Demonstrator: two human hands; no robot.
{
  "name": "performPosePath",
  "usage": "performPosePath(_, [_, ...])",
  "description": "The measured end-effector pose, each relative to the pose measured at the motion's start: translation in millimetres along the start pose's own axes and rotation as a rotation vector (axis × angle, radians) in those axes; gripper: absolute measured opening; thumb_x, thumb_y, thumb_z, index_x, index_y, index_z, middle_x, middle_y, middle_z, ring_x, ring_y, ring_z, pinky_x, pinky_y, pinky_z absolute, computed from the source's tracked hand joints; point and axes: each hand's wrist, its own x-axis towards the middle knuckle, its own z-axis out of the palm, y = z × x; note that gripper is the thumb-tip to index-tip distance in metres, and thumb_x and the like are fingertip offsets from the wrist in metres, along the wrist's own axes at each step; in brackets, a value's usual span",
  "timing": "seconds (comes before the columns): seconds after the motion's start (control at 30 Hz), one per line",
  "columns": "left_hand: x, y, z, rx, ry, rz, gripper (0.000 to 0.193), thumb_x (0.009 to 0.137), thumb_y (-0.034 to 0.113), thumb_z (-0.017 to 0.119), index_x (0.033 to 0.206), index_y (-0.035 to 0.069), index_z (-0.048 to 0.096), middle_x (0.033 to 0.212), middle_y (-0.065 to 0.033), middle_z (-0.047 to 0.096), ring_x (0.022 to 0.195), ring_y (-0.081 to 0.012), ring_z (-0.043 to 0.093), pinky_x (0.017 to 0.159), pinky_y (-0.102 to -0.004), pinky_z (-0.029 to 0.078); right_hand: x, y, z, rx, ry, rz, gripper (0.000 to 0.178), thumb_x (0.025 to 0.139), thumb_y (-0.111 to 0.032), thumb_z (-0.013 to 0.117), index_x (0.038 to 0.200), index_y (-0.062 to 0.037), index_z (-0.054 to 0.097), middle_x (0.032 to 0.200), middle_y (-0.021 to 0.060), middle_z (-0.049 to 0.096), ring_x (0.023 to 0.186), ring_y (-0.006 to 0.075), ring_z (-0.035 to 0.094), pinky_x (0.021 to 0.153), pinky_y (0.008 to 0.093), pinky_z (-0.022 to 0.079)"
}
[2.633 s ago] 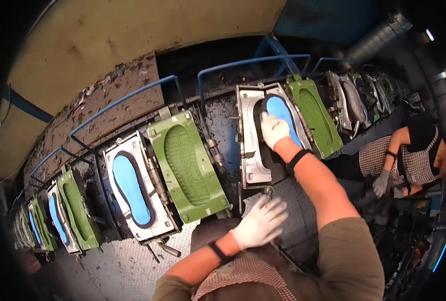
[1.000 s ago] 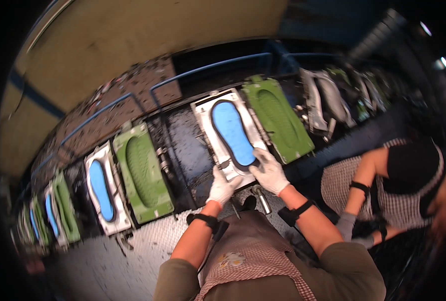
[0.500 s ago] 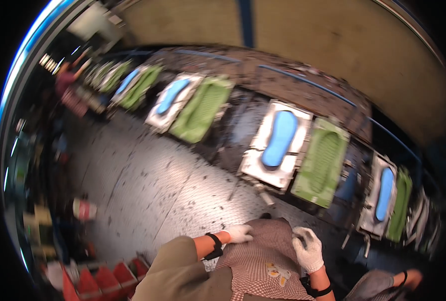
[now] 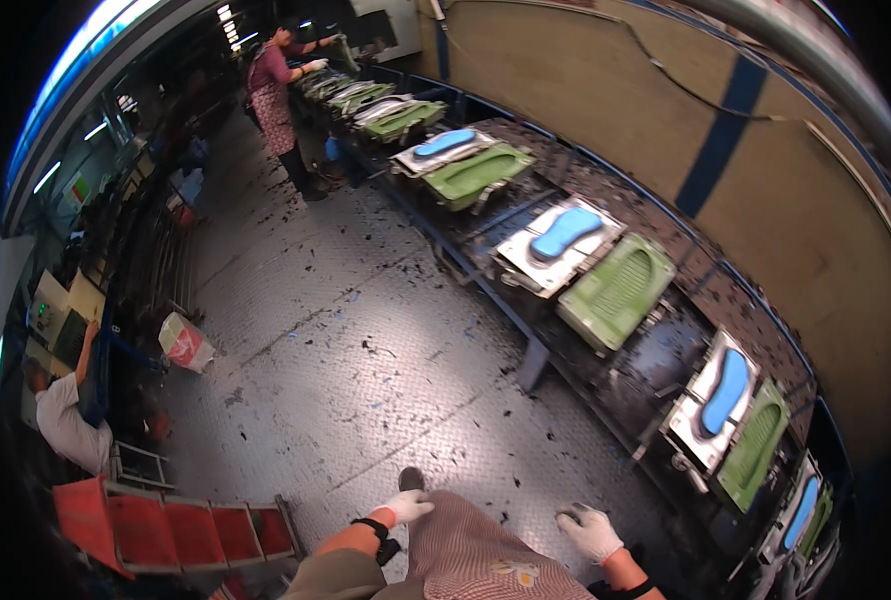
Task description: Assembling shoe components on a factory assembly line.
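Note:
White gloves cover both my hands, and neither holds anything that I can see. My left hand (image 4: 408, 507) hangs by the left edge of my checked apron (image 4: 475, 545), its fingers loosely stretched. To the right of the apron, my right hand (image 4: 590, 533) hovers over the floor, fingers loosely bent and apart. Beyond it stands an open shoe-sole mould: a metal half with a blue sole-shaped piece (image 4: 726, 392) and a green half (image 4: 753, 446). Farther along are another blue piece (image 4: 565, 233) and green mould half (image 4: 618, 291). Both hands are apart from the moulds.
A long dark bench (image 4: 525, 330) carries several moulds along the right. A person in an apron (image 4: 273, 95) works at its far end. At left are a person in a light shirt (image 4: 70, 425), a red-and-white bin (image 4: 185, 342) and a red rack (image 4: 170, 530). Scraps dot the metal floor (image 4: 335, 400).
My view has turned left along the bench, so the moulds sit farther right. The far person shows more clearly, and the light-shirted person is now visible. Both hands remain beside my apron.

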Motion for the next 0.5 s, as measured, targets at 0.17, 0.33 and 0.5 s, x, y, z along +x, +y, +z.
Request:
performPosePath(0.17, [59,-43,-123,-0.353,0.037,-0.005,0.046,0.091,0.035,0.060,0.122,0.001,0.062,0.117,-0.0194,0.066,0.110,-0.0317,0.063,0.095,-0.0387,0.048,125,-88,50,-0.120,-0.092,0.041,0.037,0.092,-0.033,0.054,0.110,-0.0044,0.068,0.115,0.0217,0.064,0.109,0.0386,0.060,0.094,0.0404,0.047])
performPosePath(0.33, [136,-33,-349,0.088,0.313,0.276,0.050,0.091,0.038,0.063,0.121,-0.002,0.059,0.102,-0.0211,0.070,0.095,-0.0294,0.067,0.084,-0.0394,0.052,221,-201,41,-0.010,-0.089,0.046,0.038,0.092,-0.031,0.054,0.113,-0.0022,0.066,0.117,0.0203,0.064,0.109,0.0365,0.061,0.094,0.0391,0.047])
performPosePath(0.5, [218,80,-570,-0.860,0.387,0.324,0.026,0.096,0.027,0.053,0.081,0.006,0.054,0.066,-0.0009,0.052,0.057,-0.0128,0.049,0.053,-0.0300,0.042,328,-246,27,0.041,0.056,0.116,0.032,0.091,-0.027,0.057,0.108,-0.0009,0.067,0.107,0.0191,0.067,0.103,0.0352,0.064,0.090,0.0379,0.049])
